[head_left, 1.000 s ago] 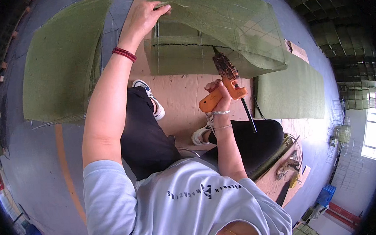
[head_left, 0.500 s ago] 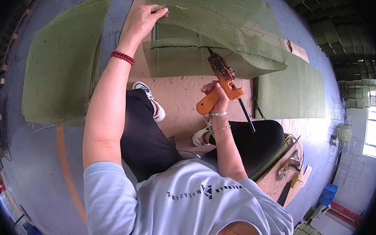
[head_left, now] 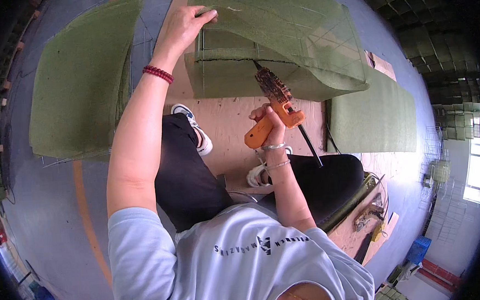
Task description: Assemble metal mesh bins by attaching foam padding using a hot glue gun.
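Note:
My left hand [head_left: 180, 31], with a red bead bracelet at the wrist, pinches the raised near-left corner of a green mesh sheet [head_left: 282, 29]. Thin wire frame bars show through the mesh. In my right hand [head_left: 274, 127] is an orange glue gun [head_left: 295, 118], gripped by its handle, with a black glue stick [head_left: 310, 145] poking out of its rear. Dark residue crusts the gun's front. Its nozzle points away from me, at a dark line [head_left: 234, 58] that runs along the fold under the lifted sheet. Whether the tip touches the line I cannot tell.
More green mesh pieces stand at the left [head_left: 77, 88] and lie at the right [head_left: 372, 114]. Below the work is a wooden board [head_left: 229, 115], with my shoes on it. A second crusted tool [head_left: 368, 215] lies at the lower right. Stacked green mesh items [head_left: 449, 71] line the far right.
The glue gun and my right hand have shifted a little to the left along the dark line. My left hand keeps its pinch on the mesh, almost unmoved.

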### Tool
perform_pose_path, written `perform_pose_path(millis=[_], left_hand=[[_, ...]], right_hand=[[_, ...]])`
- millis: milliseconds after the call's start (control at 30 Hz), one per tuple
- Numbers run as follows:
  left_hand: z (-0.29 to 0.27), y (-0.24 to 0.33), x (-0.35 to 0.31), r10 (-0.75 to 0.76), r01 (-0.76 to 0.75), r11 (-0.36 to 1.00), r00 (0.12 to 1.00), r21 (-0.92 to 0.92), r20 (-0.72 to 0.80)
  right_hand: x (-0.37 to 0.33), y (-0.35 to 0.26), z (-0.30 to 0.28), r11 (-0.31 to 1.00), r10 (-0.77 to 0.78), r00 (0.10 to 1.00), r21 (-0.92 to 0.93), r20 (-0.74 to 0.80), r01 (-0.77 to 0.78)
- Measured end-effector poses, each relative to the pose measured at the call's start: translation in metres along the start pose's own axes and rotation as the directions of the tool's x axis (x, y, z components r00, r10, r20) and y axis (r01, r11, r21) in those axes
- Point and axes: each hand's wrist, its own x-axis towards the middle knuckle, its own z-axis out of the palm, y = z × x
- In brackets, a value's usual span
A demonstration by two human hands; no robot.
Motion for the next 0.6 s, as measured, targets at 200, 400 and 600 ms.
perform_pose_path(millis=[200, 400, 600], left_hand=[[0.0, -0.004, -0.001, 0.013, -0.014, 0.999, 1.0, -0.029, -0.007], [-0.001, -0.002, -0.001, -0.007, 0.008, 1.0, 1.0, -0.025, 0.012], [0.002, -0.002, 0.0, -0.004, 0.004, 1.0, 1.0, -0.011, -0.01]], right_hand=[[0.004, 0.0, -0.007, 1.0, -0.007, 1.0, -0.028, -0.007, 0.006], [0.006, 0.0, -0.014, 1.0, -0.02, 1.0, 0.011, -0.016, 0.02], [0.004, -0.001, -0.008, 1.0, -0.003, 1.0, -0.006, -0.02, 0.003]])
